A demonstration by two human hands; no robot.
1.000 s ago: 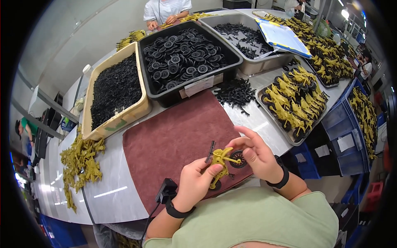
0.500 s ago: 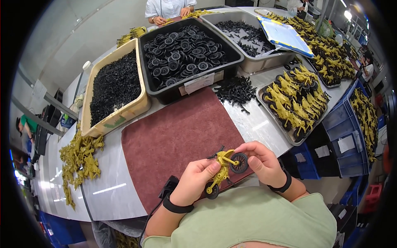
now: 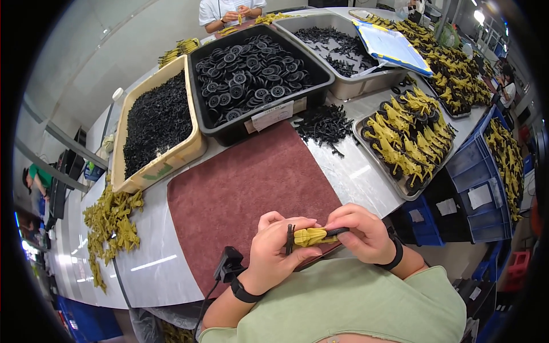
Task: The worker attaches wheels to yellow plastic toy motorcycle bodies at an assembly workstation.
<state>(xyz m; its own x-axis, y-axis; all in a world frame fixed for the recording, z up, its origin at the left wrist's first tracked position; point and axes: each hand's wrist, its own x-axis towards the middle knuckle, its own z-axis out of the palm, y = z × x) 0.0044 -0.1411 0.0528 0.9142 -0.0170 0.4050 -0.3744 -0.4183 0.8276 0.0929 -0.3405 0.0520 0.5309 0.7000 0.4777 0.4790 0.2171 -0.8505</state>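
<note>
A small yellow-and-black toy motorcycle (image 3: pixel 310 236) is held above the front edge of a reddish-brown cloth (image 3: pixel 246 183). My left hand (image 3: pixel 275 243) grips its yellow body, with black handlebars standing out beside the fingers. With fingers and thumb, my right hand (image 3: pixel 361 231) pinches the black wheel (image 3: pixel 337 231), which shows edge-on at the right end. The toy's other wheel is hidden from view.
Beyond the cloth stand a cream bin (image 3: pixel 197 140) of small black parts, a black bin (image 3: pixel 214 132) of wheels and a grey bin (image 3: pixel 343 91). Loose yellow parts (image 3: pixel 111 228) lie at left. A metal tray (image 3: pixel 409 197) of toy motorcycles is at right. Another person (image 3: pixel 231 11) works opposite.
The toy motorcycle has turned from side view to edge-on between my hands. My right fingers have closed on the wheel. The person opposite has raised their hands.
</note>
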